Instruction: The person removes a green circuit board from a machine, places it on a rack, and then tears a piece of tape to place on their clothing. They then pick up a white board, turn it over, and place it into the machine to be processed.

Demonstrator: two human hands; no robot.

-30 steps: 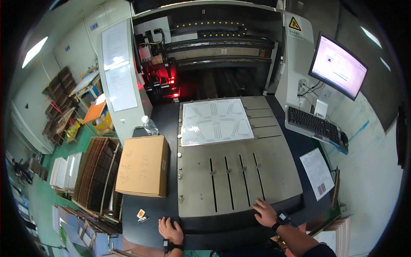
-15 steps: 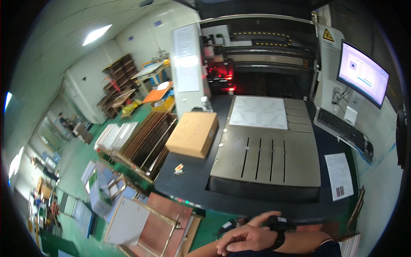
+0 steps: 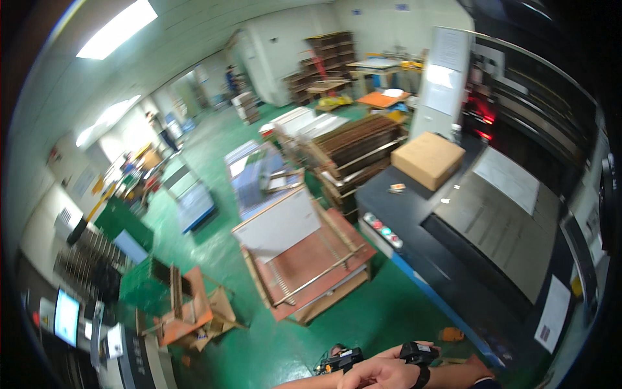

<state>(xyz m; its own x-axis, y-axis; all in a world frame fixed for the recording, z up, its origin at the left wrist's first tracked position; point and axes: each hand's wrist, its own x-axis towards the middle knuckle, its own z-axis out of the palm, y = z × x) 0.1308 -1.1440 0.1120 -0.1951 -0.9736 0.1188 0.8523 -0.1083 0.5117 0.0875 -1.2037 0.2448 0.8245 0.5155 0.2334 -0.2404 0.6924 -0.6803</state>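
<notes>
My right hand (image 3: 382,373) lies across my left wrist at the bottom edge; its fingers are mostly cut off by the frame. Behind it my left hand (image 3: 392,353) stretches to the right, partly hidden, with nothing seen in it. A black device (image 3: 418,353) is strapped at my right wrist, and another black device (image 3: 348,358) sits by my left wrist. To the right stands a machine with a dark tabletop (image 3: 414,243) and lit buttons (image 3: 382,230). On it are a cardboard box (image 3: 427,159), a metal bed (image 3: 499,233) and a white sheet (image 3: 508,178).
A low stand with a copper-coloured board (image 3: 301,262) and a grey panel (image 3: 278,227) is ahead of my hands. Beyond are stacked panels (image 3: 249,175) and a wooden rack (image 3: 353,146). An orange stand (image 3: 204,305), a monitor (image 3: 67,314) and a blue-edged cart (image 3: 194,207) are left.
My view has swung left, so the machine now sits at the right and more of the room shows. My hands stay crossed, lower in the frame. The larger monitor on the right has left view.
</notes>
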